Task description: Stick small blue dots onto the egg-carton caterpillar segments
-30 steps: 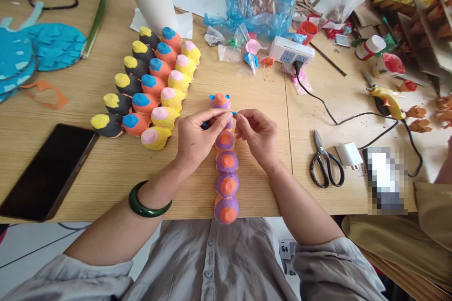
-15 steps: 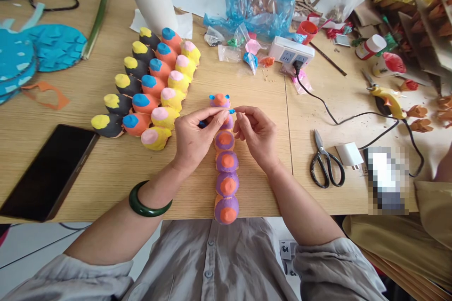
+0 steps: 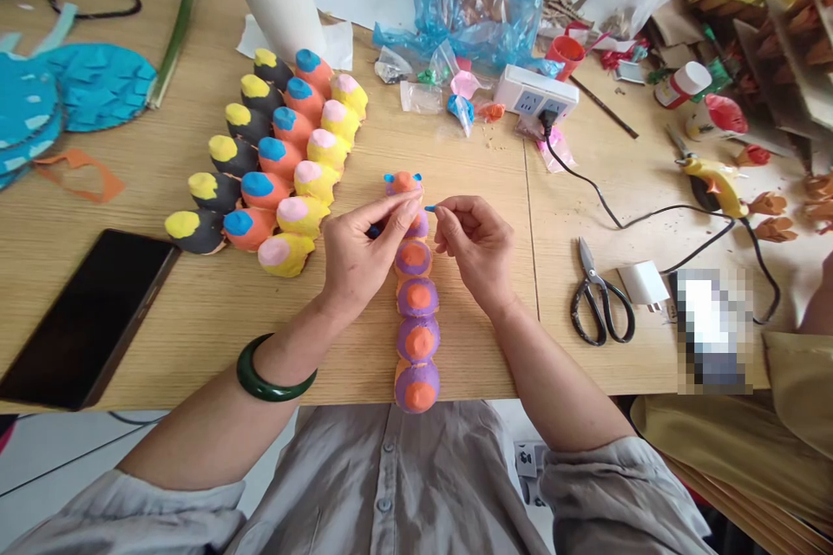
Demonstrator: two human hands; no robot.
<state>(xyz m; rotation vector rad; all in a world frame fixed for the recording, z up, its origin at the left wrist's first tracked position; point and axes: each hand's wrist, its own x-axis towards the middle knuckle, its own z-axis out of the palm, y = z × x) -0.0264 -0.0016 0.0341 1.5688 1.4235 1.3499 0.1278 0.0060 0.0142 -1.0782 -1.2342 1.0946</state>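
Blue sliver point(image 3: 430, 209) between the hands point(image 3: 357, 253) point(image 3: 478, 247)

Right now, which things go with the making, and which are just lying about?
Seemingly in use:
blue piece, in right hand
dark lump, in left hand
purple-orange row

Seemingly lying about:
scissors
black phone
green stalk

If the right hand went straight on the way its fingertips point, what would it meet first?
Probably the left hand: the right hand, pinching a small blue piece, points towards it. Depth is unclear, so the purple-orange strip below might come first.
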